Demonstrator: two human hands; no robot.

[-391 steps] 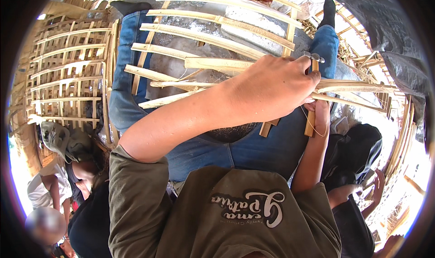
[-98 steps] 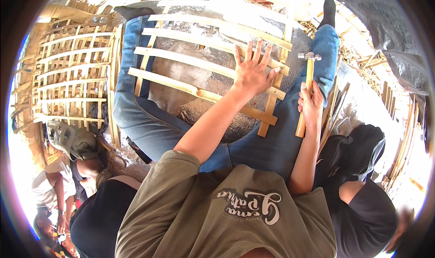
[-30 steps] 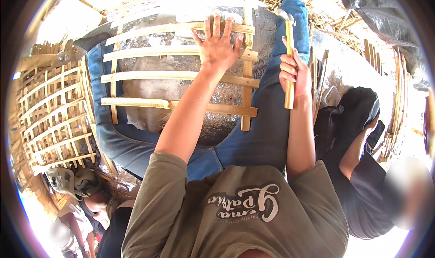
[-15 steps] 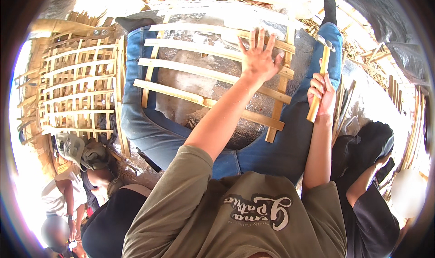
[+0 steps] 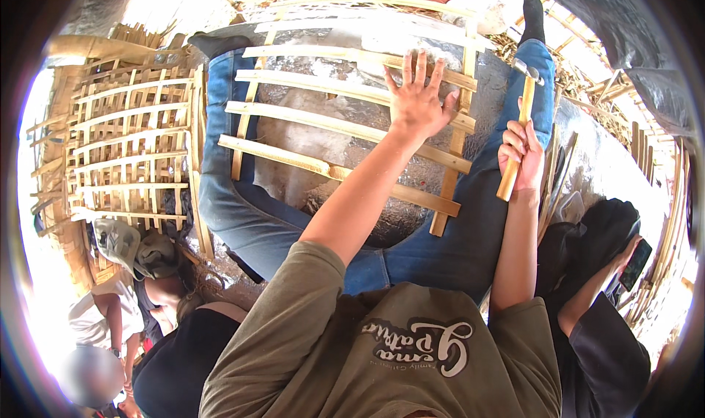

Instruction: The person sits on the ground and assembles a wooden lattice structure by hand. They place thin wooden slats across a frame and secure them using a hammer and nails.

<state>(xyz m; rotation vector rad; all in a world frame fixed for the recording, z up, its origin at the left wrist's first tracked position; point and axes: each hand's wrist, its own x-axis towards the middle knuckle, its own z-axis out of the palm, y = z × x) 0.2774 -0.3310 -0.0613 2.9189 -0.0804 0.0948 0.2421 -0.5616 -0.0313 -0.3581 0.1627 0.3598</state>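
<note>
A wooden slat frame lies between my outstretched legs, its pale strips crossing two side rails. My left hand rests palm down across the upper strips near the right rail, fingers spread and holding nothing. In my right hand, beside the frame and above my right thigh, is a hammer. My fingers wrap round the lower part of its wooden handle. The metal head points up and away from me, apart from the strips.
On the left stands a woven bamboo lattice. People sit close on both sides; one at the right holds a phone. Loose bamboo strips lie beyond my right leg. Dark sheeting hangs at the upper right.
My hands keep nearly the same places, the left still flat on the strips and the right still round the hammer. The person at the right has raised a phone into clearer view.
</note>
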